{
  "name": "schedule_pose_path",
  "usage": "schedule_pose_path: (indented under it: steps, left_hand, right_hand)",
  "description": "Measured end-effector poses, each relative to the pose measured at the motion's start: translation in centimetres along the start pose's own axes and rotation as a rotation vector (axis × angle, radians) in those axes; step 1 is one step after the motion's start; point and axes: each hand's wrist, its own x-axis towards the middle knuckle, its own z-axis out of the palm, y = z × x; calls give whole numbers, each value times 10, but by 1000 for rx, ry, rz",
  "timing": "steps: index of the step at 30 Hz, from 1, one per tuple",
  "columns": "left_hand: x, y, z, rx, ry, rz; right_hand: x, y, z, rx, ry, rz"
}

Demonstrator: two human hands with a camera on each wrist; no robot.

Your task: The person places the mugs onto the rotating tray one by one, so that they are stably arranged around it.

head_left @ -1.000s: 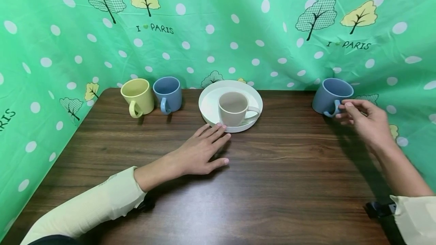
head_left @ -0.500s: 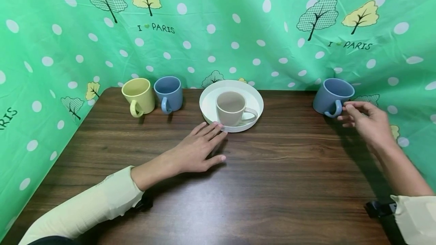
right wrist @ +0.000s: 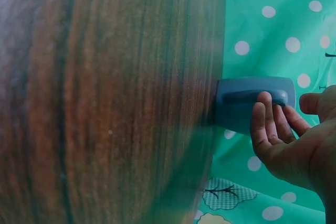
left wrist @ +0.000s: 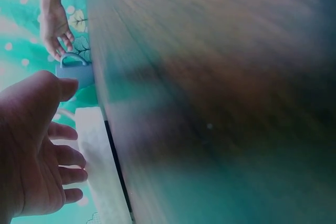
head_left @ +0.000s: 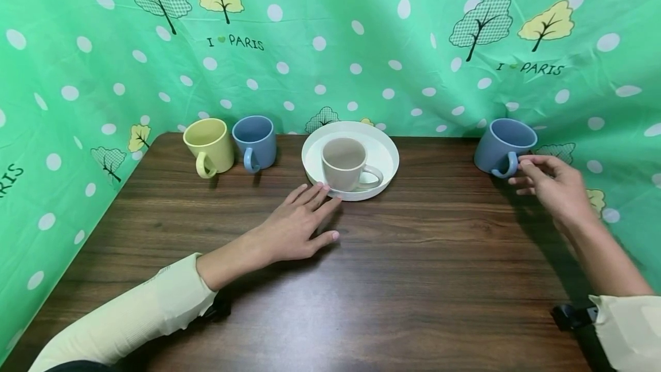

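Since the earlier frame, the gray cup [head_left: 342, 174] has shifted left across the white plate [head_left: 385, 155]. We find the left grip [head_left: 290, 229] spread wide beside the plate's near rim, holding nothing; contact cannot be confirmed. The right grip [head_left: 556, 187] is relaxed at the handle [head_left: 512, 164] of the far-right blue mug [head_left: 494, 150], thumb clear. That mug stands upright on the tabletop [head_left: 423, 280]. We judge it rigid, smooth and breakable: pinch its handle firmly. We should keep the plate level; the cup may slide.
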Motion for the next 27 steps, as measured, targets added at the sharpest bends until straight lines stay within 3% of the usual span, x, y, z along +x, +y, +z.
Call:
schedule_pose_path:
  steps: [27]
  left_hand:
    - [-6,-8,1,-28,64,-101]
  right_hand:
    - [-1,-1,1,30,-23,-16]
